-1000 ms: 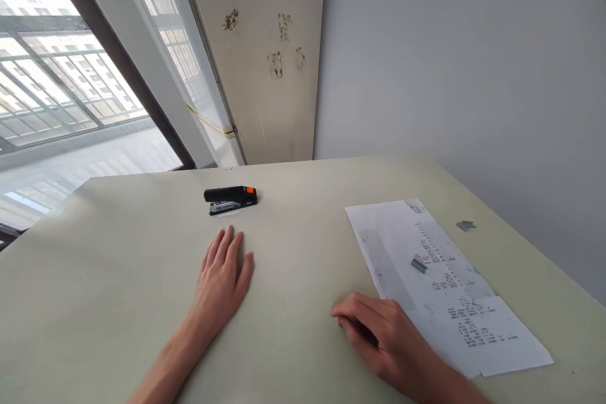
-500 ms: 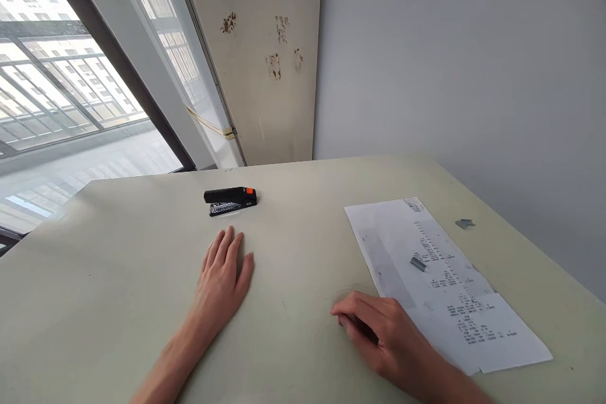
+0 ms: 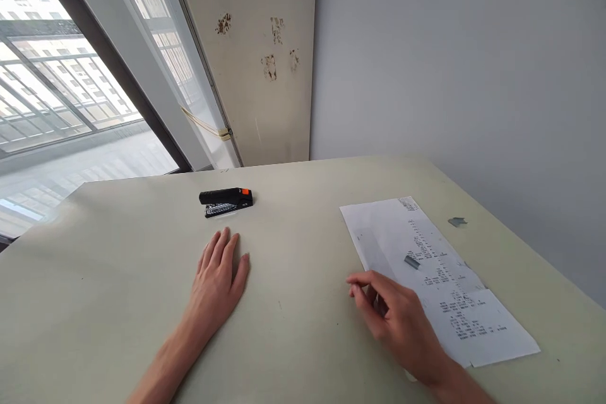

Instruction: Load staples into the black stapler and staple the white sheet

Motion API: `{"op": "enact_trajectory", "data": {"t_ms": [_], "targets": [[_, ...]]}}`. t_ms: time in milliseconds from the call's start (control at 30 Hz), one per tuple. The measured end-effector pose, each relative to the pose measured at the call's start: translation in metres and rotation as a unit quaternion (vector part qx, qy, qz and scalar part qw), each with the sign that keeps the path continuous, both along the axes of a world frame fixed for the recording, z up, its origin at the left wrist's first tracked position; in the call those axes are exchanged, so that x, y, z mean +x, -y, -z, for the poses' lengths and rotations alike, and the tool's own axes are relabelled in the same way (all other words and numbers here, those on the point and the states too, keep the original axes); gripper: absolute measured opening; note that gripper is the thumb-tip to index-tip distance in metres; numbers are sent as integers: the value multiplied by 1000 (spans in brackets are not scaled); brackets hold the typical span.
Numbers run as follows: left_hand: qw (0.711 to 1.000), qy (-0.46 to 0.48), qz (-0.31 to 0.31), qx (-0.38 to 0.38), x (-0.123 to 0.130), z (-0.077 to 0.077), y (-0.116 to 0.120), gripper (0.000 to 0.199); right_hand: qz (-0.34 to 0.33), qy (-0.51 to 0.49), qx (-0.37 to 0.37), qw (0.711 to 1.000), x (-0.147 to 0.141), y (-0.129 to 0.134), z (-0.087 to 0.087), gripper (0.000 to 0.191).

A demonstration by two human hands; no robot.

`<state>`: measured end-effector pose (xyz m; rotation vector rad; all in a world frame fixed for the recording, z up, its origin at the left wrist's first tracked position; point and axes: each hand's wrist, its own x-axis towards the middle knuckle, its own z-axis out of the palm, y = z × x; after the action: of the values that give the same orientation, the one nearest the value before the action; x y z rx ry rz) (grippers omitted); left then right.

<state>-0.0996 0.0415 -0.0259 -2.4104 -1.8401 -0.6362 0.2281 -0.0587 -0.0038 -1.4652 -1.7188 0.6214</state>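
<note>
Wall [image 3: 454, 63]: one plain stretch of pale blue-grey, filling the right of the background.
Panel [image 3: 284, 113]: one, cream, beside the wall, with four brown worn patches [image 3: 269, 67].
Window [image 3: 42, 132]: glass on the left in a dark frame, a railing [image 3: 52, 69] and pale buildings beyond.
Strap [image 3: 203, 124]: one, cream, at the panel's left edge.
Bench [image 3: 142, 246]: pale greenish, smooth, a few small dark specks on it.
Stapler [image 3: 226, 197]: one, black with an orange patch, lying towards the far side, left of centre.
Sheet [image 3: 440, 271]: one visible, printed, lying on the right; whether others lie beneath, cannot tell.
Grey pieces [image 3: 411, 262]: one on the sheet, another past its right edge; the latter may be two together.
Hands: two. Left hand [image 3: 216, 281] lies palm down just below the stapler, grip spread, holding nothing visible. Right hand [image 3: 398, 315] is curled at the sheet's left edge, thumb and forefinger tips close; whether that grip is pressed together, cannot tell.
</note>
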Motion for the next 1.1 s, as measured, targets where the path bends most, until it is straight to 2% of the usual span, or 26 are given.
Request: {"op": "enact_trajectory", "data": {"t_ms": [100,167,267,367,467,567,667,733,767,833,933,1100], "targets": [[1000,2,1,-3,0,0,0,57,106,9,-6,994,6,-4,1,23],[1000,2,3,-2,0,1,-1,57,139,22,-10,990,12,-7,2,26],[1000,-1,6,-2,-2,2,-1,57,149,37,-29,988,19,-9,6,28],[1000,-2,1,-4,-2,1,-2,56,132,45,-52,989,20,-10,10,29],[999,7,33,-1,5,-5,2,52,85,23,-70,994,7,-11,9,27],[989,18,142,-25,25,-14,12,49,-6,-53,-114,992,-24,-10,1,24],[971,5,232,-57,46,-21,23,55,-109,-187,-185,959,-62,-10,-14,25],[965,-12,253,-70,52,-23,28,62,-166,-251,-209,930,-80,-9,-25,27],[964,-21,255,-75,51,-23,29,64,-176,-260,-199,928,-85,-10,-31,26],[966,-35,244,-77,43,-22,29,69,-179,-252,-166,936,-84,-12,-40,23],[973,-45,214,-73,13,-22,26,74,-150,-225,-127,954,-63,-20,-43,22],[983,-46,164,-72,-57,-24,15,69,-67,-204,-101,971,-6,-44,-26,32]]}}
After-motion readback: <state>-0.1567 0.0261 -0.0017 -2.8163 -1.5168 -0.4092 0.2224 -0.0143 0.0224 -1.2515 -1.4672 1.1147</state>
